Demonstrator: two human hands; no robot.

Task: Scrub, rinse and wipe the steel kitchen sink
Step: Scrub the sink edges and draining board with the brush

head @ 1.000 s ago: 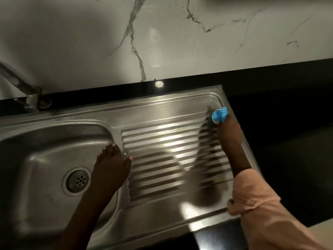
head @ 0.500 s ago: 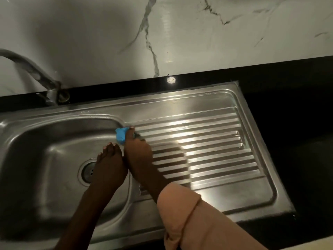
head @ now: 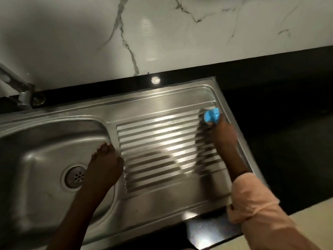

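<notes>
No legible writing or brand. Right hand (head: 224, 134) gripping blue sponge (head: 211, 114), fingers curled round it, pressed on ribbed steel drainboard (head: 156, 141) at far corner. Left hand (head: 104, 165) flat, fingers straight, resting on smooth sink (head: 36, 141) rim; round perforated drain (head: 75, 176) just left of it.

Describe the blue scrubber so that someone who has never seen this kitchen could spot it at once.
Start at the steel sink set in the black counter, and go to its ribbed drainboard, right of the basin. At the drainboard's far right corner, the right hand grips a small scrubber. It is the only bright blue thing among grey steel, black counter and white marble.
</notes>
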